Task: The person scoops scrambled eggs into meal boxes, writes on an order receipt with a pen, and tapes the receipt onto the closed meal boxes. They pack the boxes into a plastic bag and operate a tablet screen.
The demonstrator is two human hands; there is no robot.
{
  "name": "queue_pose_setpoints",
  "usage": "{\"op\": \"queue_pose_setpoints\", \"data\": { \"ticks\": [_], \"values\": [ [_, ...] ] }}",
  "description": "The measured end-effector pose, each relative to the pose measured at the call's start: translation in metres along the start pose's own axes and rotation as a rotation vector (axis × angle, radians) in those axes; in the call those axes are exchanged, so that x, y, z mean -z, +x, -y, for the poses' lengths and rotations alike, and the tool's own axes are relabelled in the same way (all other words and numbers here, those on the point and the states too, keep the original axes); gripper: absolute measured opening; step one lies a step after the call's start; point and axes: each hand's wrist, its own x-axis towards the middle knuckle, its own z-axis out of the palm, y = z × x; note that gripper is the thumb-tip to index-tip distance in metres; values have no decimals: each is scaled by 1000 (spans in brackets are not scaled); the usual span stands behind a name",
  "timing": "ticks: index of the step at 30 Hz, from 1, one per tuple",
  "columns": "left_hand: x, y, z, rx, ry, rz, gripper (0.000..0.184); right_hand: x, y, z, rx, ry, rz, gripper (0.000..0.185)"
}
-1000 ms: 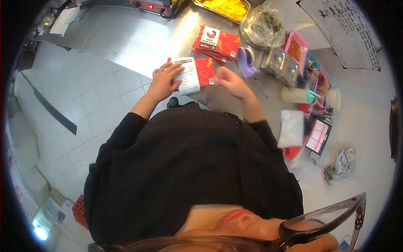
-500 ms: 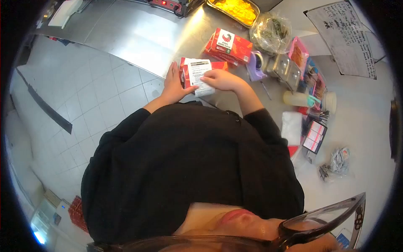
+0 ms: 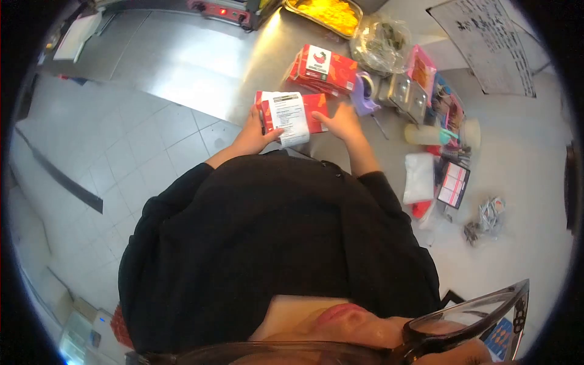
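Observation:
A red box [image 3: 315, 104] with a white printed paper slip [image 3: 288, 115] lying over its top is at the near edge of the steel counter. My left hand [image 3: 254, 132] grips the box's left side, its thumb on the lower part of the slip. On the right end of the box, my right hand [image 3: 342, 120] holds on with its thumb on top. Just beyond, more red boxes [image 3: 328, 68] are stacked, the top one with a white logo panel. A purple tape dispenser [image 3: 364, 94] stands right of the stack.
A tray of yellow food [image 3: 331, 13] and a plastic bag of greens [image 3: 383, 44] are at the back. Lidded steel containers [image 3: 404, 96], a bottle [image 3: 423, 134], a white packet [image 3: 418, 177] and a tablet [image 3: 454, 184] stand to the right. A red appliance [image 3: 222, 12] is at the back left.
My right hand came onto the slip, then moved to the box's right end. My left hand went from lying over the slip to gripping the box's left side.

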Motion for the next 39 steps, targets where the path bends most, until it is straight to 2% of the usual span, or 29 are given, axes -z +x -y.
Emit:
{"op": "queue_pose_setpoints", "data": {
  "ticks": [1,4,6,8,9,10,11,12,13,14,15,16,18,19,20,21,22,23,24,26,29,31,32,35,38,39],
  "values": [
    [1,3,3,-48,-3,17,97,-16,8,-25,-73,131,72,72],
    [8,21,24,13,-261,130,82,-43,-14,-4,48,1123,224,72],
    [22,30,24,150,-397,232,74,-33,-12,16,-35,919,227,68],
    [44,32,9,237,-353,342,72,-41,-6,19,-12,1024,279,67],
    [44,33,21,228,-361,325,74,-85,24,-6,30,1116,292,64],
    [46,39,35,297,-427,373,69,-102,34,-28,84,1036,356,60],
    [50,37,21,233,-268,378,66,-103,23,-39,144,1149,251,52],
    [41,32,1,330,-471,269,65,-49,-27,-36,139,1076,190,47],
    [43,34,14,441,-493,231,53,-53,-41,-66,146,1101,140,45],
    [37,27,-1,484,-471,142,35,-53,-62,-102,93,1169,98,44],
    [38,32,33,428,-487,241,21,-54,-85,-145,51,1238,56,44],
    [33,29,28,469,-512,183,31,-54,-111,-186,17,1307,18,43],
    [33,28,44,474,-513,131,56,-36,-178,-279,-263,1376,-227,36],
    [33,26,35,534,-511,79,60,-51,-201,-338,-383,1537,-461,30],
    [34,23,27,594,-511,24,63,-62,-229,-393,-541,1566,-786,29],
    [34,14,22,618,-494,-45,63,-53,-266,-435,-757,1473,-1048,31],
    [27,11,16,621,-454,-115,64,-54,-296,-486,-737,1237,-1218,35],
    [22,6,12,621,-411,-192,64,-50,-314,-525,-989,1254,-1429,38],
    [17,2,5,613,-349,-267,65,-62,-327,-586,-1296,932,-1529,36],
    [-5,1,-7,575,-217,-412,65,-34,-366,-649,-1306,907,-1394,38],
    [-33,0,-26,511,3,-586,67,-83,-375,-813,-1163,317,-1260,37],
    [-46,0,-40,486,130,-671,67,-82,-381,-853,-1184,271,-844,36],
    [-51,-2,-48,472,191,-697,68,-83,-377,-867,-1176,245,-637,35],
    [-62,-1,-68,422,336,-751,69,-86,-355,-890,-1274,301,-508,31],
    [-66,-5,-82,366,426,-772,70,-65,-355,-858,-1326,223,-503,24],
    [-68,-4,-88,344,440,-771,71,-46,-358,-835,-1418,240,-594,23]
  ]
}}
